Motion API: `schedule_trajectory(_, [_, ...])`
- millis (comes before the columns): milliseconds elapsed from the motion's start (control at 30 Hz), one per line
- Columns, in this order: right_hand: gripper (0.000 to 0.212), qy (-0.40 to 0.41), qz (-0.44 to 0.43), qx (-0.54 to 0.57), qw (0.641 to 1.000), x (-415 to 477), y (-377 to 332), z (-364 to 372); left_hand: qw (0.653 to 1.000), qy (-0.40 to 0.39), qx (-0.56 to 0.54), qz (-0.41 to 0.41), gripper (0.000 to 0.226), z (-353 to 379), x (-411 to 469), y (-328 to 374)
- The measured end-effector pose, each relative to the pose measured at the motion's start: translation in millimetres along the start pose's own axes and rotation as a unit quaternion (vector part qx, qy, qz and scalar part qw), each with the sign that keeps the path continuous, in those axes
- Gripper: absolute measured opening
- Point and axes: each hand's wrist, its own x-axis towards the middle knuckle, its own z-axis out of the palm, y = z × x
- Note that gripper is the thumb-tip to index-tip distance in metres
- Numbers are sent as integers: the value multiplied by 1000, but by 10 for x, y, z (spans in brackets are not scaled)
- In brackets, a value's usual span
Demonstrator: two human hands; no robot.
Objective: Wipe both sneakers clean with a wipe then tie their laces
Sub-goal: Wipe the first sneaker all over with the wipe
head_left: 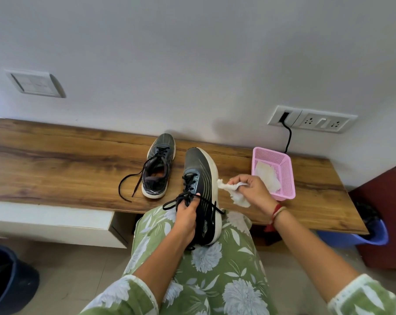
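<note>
Seen from the head camera, the person is sitting at the desk (56, 160). The left hand (187, 215) is gripping one sneaker (199, 169) at its collar, thumb over the loose laces. Its heel is resting on the lap and its toe is pointing at the wall. The right hand (255, 189) is pinching a crumpled wipe (239, 198) against the white sole edge. The other sneaker (158, 171) is lying untied on the desk, just beside. The held shoe looks light, stiff in the sole and soft above, so the collar seems a sound hold. The limp wipe will likely bunch.
</note>
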Motion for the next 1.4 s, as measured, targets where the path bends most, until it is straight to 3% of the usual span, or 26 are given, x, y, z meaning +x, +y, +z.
schedule_trajectory(100, [27, -9, -26, -82, 996, 195, -148, -132, 1000, 5, -15, -3, 26, 5, 8, 14])
schedule_trajectory(233, [27, 74, -92, -160, 980, 398, -275, 35, 1000, -1, -24, -14, 26, -12, 1, 17])
schedule_trajectory(433, [39, 22, -163, -312, 936, 485, -33, 476, 999, 3, -30, -17, 30, -44, 49, 12])
schedule_trajectory(600, [41, 41, -150, -328, 932, 249, 190, 526, 998, 2, -63, -19, 26, -22, 84, -16])
schedule_trajectory(767, [35, -22, -151, -297, 943, -290, 396, 593, 993, 28, -112, -20, 25, -47, 146, 10])
schedule_trajectory(867, [28, -65, -108, -275, 953, -262, 318, 382, 994, 13, -105, -20, 23, -60, 128, 23])
schedule_trajectory(967, [31, 29, -105, -233, 966, -3, 191, 278, 994, 11, -106, -34, 20, -47, 92, 42])
schedule_trajectory(1000, [33, 47, -119, -232, 964, 85, 161, 309, 993, 16, -111, -38, 19, -45, 99, 58])
schedule_trajectory(1167, [41, -34, -129, -304, 943, 122, 274, 605, 988, 68, -133, -38, 34, -66, 214, 91])
schedule_trajectory(1400, [34, 16, -191, -339, 921, -445, 555, 552, 984, 82, -145, -71, 39, -17, 228, 139])
